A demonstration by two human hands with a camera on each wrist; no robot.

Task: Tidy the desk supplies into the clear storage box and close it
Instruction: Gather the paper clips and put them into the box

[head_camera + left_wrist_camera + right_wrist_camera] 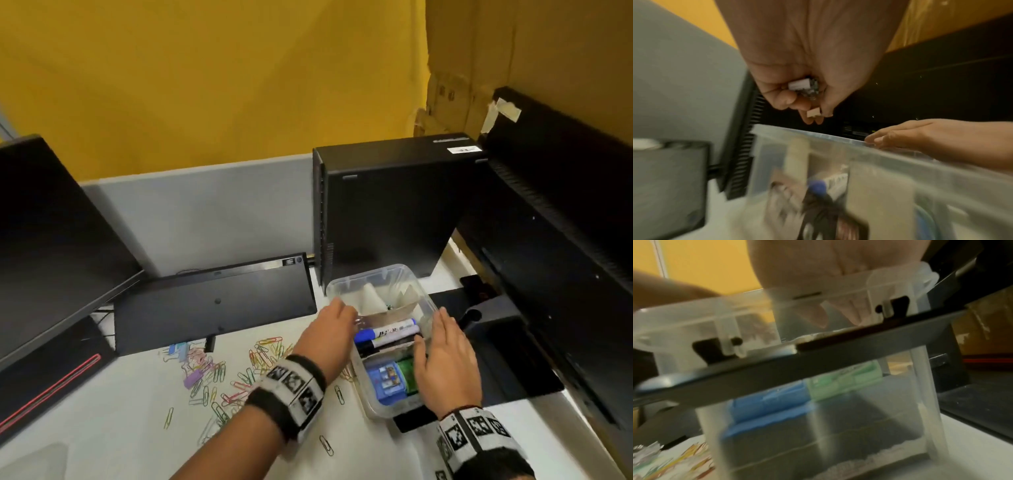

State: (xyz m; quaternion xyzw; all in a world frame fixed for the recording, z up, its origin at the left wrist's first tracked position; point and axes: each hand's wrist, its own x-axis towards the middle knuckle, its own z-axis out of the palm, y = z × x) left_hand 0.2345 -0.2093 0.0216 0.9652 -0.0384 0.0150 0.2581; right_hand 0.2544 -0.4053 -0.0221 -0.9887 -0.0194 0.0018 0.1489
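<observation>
The clear storage box (346, 279) stands open on the desk in front of the computer tower. It holds blue and black markers (387, 334), a blue packet (383, 378), a green packet (407, 373) and white paper cones (371, 296). My left hand (346, 313) hovers over the box's left rim. Its fingers are curled around a few small clips (800, 86). My right hand (435, 329) rests on the right rim with fairly straight fingers and the thumb inside the box. Loose coloured paper clips (239, 370) lie scattered on the desk to the left of the box.
An upturned black keyboard (215, 301) leans behind the paper clips. A black monitor (51, 240) stands at the left and a black computer tower (387, 205) behind the box. A monitor stand's black base (503, 346) touches the box's right side.
</observation>
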